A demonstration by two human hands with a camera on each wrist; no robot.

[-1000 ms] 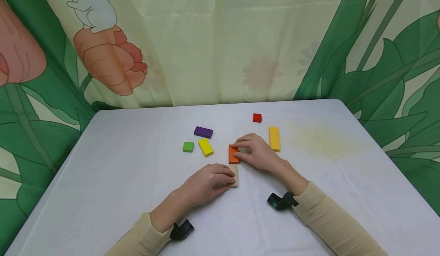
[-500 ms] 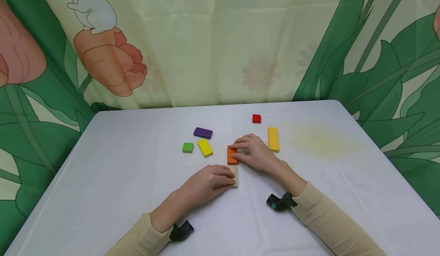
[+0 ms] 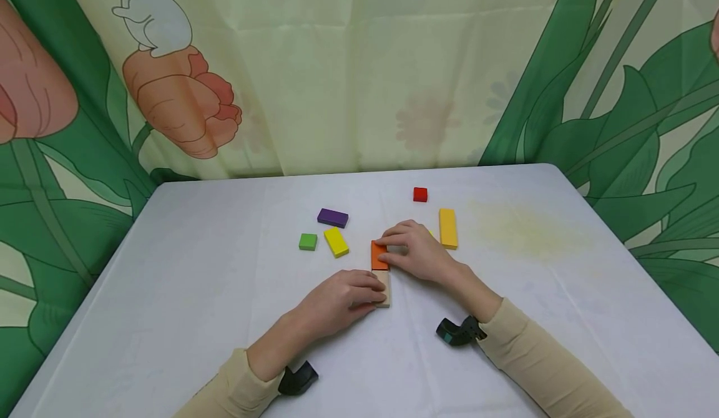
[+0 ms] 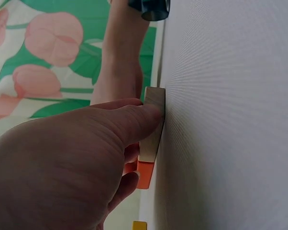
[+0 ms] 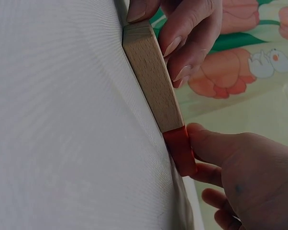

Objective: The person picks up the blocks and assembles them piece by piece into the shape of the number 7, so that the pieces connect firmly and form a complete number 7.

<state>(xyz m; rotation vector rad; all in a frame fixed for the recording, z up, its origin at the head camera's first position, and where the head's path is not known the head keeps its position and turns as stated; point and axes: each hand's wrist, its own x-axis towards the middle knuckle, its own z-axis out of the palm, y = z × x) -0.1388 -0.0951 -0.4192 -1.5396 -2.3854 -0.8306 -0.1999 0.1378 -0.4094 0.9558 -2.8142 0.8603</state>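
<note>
My left hand (image 3: pixel 344 301) holds a plain wooden block (image 3: pixel 384 292) flat on the table, its thumb on the near part and other fingers on the top; the hand hides much of it in the head view. Against the far end of that block lies an orange block (image 3: pixel 379 261), end to end with it. My right hand (image 3: pixel 418 252) pinches the orange block from the right, with thumb and a finger on it. The right wrist view shows the wooden block (image 5: pixel 153 79) and the orange block (image 5: pixel 180 151) touching in a line.
Left of the hands lie a green block (image 3: pixel 308 241), a yellow block (image 3: pixel 336 242) and a purple block (image 3: pixel 332 218). A red block (image 3: pixel 420 194) sits farther back, and a long amber block (image 3: pixel 448 228) lies right of my right hand. A floral curtain (image 3: pixel 359 93) hangs behind the table.
The orange block has slid slightly left and toward me with my right hand, up against the wooden block's far end. My left hand has hardly moved.
</note>
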